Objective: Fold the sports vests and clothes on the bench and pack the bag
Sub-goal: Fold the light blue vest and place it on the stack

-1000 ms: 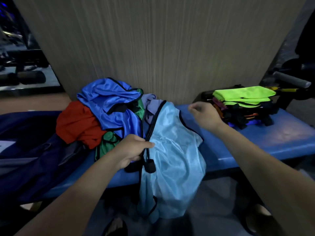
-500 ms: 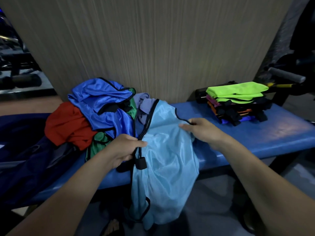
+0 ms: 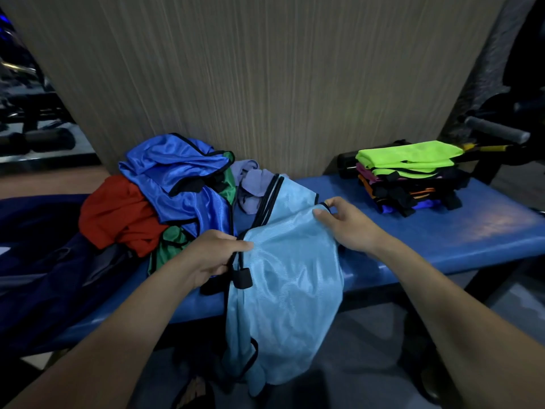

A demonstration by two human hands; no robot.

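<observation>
A light blue sports vest (image 3: 289, 278) with black trim lies over the front edge of the blue bench (image 3: 460, 231) and hangs toward the floor. My left hand (image 3: 212, 255) grips its left edge and a black strap. My right hand (image 3: 348, 222) pinches its upper right edge. Behind it sits a loose pile: a royal blue vest (image 3: 177, 178), a red garment (image 3: 118, 214), a green vest (image 3: 168, 249) and a lavender piece (image 3: 250, 184). A folded stack topped by a neon green vest (image 3: 407, 157) rests at the bench's right. A dark navy bag (image 3: 44, 261) lies at the left.
A wood-grain wall panel (image 3: 265, 78) stands right behind the bench. Gym equipment with a padded roller (image 3: 495, 131) is at the far right, and more dark equipment (image 3: 35, 137) at the far left. Grey floor shows below the bench.
My right hand came down from mid-air near the folded stack and took hold of the light blue vest's right edge. My left hand kept its grip.
</observation>
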